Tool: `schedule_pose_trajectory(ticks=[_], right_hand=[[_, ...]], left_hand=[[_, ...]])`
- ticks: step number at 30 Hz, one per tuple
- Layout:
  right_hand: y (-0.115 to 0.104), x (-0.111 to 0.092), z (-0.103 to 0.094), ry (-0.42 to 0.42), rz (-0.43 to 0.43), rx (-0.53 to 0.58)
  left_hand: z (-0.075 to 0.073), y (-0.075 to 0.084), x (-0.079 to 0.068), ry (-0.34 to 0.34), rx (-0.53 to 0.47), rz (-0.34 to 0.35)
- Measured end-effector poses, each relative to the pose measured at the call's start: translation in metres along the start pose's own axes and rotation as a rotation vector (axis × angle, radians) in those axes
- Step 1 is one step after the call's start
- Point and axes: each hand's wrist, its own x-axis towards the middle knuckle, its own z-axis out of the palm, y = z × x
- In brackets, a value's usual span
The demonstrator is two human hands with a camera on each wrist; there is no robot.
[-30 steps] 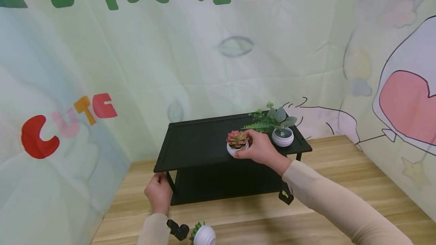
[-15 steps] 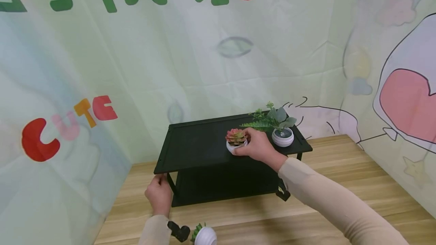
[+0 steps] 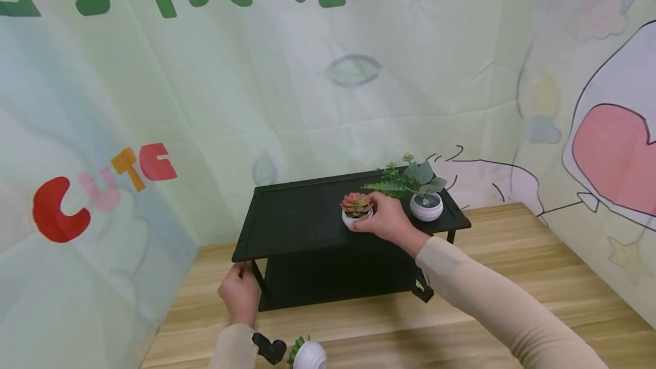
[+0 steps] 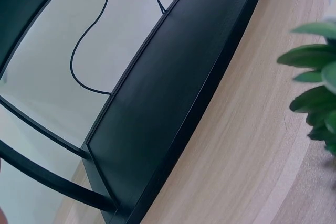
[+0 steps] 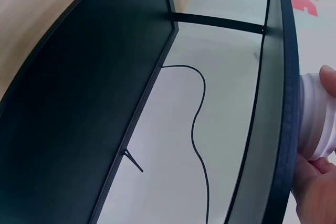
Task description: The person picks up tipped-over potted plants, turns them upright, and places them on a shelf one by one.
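My right hand (image 3: 389, 218) pinches a small white pot with a red-green succulent (image 3: 355, 205) between thumb and fingers, at the front part of the top shelf. In the right wrist view the white ribbed pot (image 5: 315, 116) is right at the edge of the upper board. The black two-tier shelf (image 3: 302, 215) stands on the wooden table. My left hand (image 3: 240, 294) is at the shelf's left front post, just under the top board's corner, its fingers curled there and partly hidden. The left wrist view shows the lower board (image 4: 157, 87) and side posts.
A white pot with mixed green foliage (image 3: 426, 207) stands at the top shelf's right end. Another white pot with a green succulent (image 3: 309, 354) lies tipped on the wooden table (image 3: 512, 266) near the front. Printed cloth walls (image 3: 215, 118) rise behind and beside the shelf.
My right hand and the red-green succulent have shifted very slightly back on the top shelf, and the right forearm has come a little left. The left hand stays by the post.
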Motion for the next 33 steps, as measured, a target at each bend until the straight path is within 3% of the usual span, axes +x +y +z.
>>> schedule_pose_trajectory(ticks=[21, 33], right_hand=[[0.0063, 0.001, -0.0007, -0.073, 0.003, 0.048], [0.0043, -0.0019, -0.0067, -0.067, -0.013, 0.099]], left_hand=[[-0.0006, 0.0033, -0.001, -0.011, -0.008, -0.041], [-0.0012, 0.0048, -0.0003, -0.021, -0.023, -0.042]])
